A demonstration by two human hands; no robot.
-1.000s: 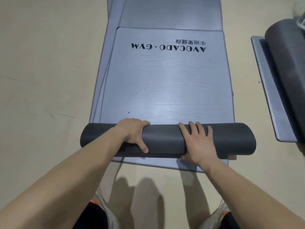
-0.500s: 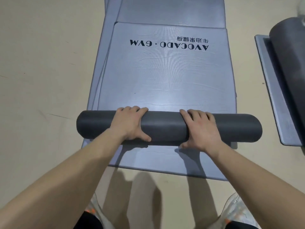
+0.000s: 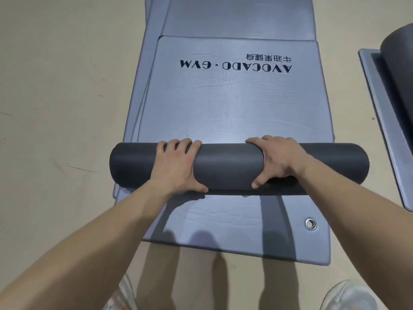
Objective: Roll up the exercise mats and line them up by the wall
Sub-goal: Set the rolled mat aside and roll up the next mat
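Observation:
A dark grey roll of mat (image 3: 228, 166) lies crosswise on the flat grey-blue mat (image 3: 234, 108), which carries black "AVOCADO · GYM" lettering upside down to me. The roll is the near end of the top mat, wound up with its dark underside outward. My left hand (image 3: 176, 164) wraps over the roll left of its middle, thumb on the near side. My right hand (image 3: 277, 159) wraps over it right of the middle. Under the roll lies another flat mat (image 3: 245, 229) with a metal eyelet (image 3: 310, 224) near its right corner.
More flat mats (image 3: 234, 16) are stacked further ahead. At the right edge a second dark rolled mat (image 3: 400, 70) rests on another flat mat (image 3: 380, 121). Beige floor (image 3: 55, 108) lies to the left. My shoes (image 3: 348, 296) show at the bottom.
Both hands have pushed the roll away from me along the mat. The roll has grown thicker and more of the lower mat, with its eyelet, is uncovered behind it.

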